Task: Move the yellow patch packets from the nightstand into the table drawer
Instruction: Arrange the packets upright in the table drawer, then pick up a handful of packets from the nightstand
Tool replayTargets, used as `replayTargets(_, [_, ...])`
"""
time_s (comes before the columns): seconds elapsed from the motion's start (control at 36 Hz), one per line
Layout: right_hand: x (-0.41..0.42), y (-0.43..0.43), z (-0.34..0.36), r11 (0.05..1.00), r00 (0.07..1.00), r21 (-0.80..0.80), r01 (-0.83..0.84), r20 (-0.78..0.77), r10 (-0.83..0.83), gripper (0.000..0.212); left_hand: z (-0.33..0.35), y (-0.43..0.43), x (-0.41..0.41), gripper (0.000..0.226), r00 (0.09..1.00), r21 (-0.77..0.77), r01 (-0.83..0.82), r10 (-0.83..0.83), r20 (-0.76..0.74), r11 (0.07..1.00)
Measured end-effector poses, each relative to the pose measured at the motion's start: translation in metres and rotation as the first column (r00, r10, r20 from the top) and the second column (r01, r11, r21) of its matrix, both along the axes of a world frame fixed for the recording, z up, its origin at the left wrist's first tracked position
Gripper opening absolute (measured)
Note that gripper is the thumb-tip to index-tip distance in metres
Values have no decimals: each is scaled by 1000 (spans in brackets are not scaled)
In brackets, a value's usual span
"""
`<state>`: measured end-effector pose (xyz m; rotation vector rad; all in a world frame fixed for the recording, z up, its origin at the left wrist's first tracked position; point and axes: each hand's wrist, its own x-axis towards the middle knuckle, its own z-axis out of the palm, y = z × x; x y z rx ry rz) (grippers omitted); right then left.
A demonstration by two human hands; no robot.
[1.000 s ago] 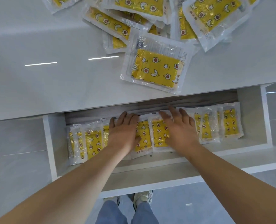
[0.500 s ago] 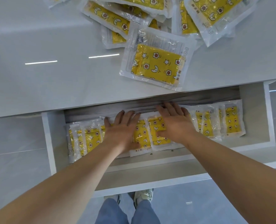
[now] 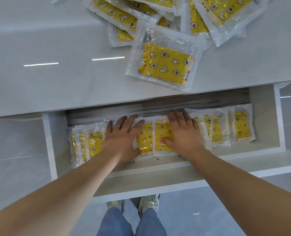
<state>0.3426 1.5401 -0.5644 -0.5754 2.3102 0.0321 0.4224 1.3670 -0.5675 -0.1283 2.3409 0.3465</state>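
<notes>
Several yellow patch packets [image 3: 217, 132] with star and moon prints lie in an overlapping row inside the open white drawer [image 3: 264, 120]. My left hand [image 3: 122, 138] lies flat on packets left of the middle, fingers straight. Flat on the packets beside it is my right hand [image 3: 184, 133], its thumb across one yellow packet [image 3: 163, 133]. More packets sit in a loose pile [image 3: 124, 16] on the white top, the nearest one [image 3: 165, 63] close to its front edge.
The glossy white top [image 3: 47, 40] stretches to the left of the pile. The drawer's front panel [image 3: 158, 186] juts toward me, above my shoes [image 3: 149, 203] and the grey floor.
Both hands slid a little deeper toward the back of the drawer, still flat on the packets. The view shifted slightly.
</notes>
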Motion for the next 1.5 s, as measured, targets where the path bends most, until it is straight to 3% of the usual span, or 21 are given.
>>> replayTargets(0.17, [10,2,11,997,998,-31,64,-21,-64,71,10,3,9,67,993,32,-46,49,-104,998])
replayTargets(0.42, [25,3,68,967,973,-112,229,18,-228,62,57,3,26,39,908,223,-176,245,-340,959])
replayTargets(0.58, [40,1,135,922,940,-186,340,67,-334,51,125,2,26,39,868,245,-216,301,-394,945])
replayTargets(0.69, [50,-7,192,894,928,-250,371,67,-366,39,189,-1,24,46,864,247,-303,375,-337,920])
replayTargets(0.86, [56,-39,286,789,887,-419,449,104,-450,39,286,-22,22,49,816,278,-366,450,-364,888])
replayTargets(1.0, [60,-82,359,677,870,-576,458,133,-475,37,358,-51,28,31,673,412,-447,602,-430,794])
replayTargets(1.19, [78,-170,421,630,898,-671,392,130,-420,36,417,-132,60,29,516,506,-508,717,-469,697])
replayTargets(1.36, [102,-280,437,614,906,-701,364,116,-406,36,435,-242,91,34,514,424,-532,677,-527,733])
replayTargets(1.5, [138,-384,445,620,900,-681,389,137,-415,38,448,-342,124,37,597,313,-526,605,-526,791])
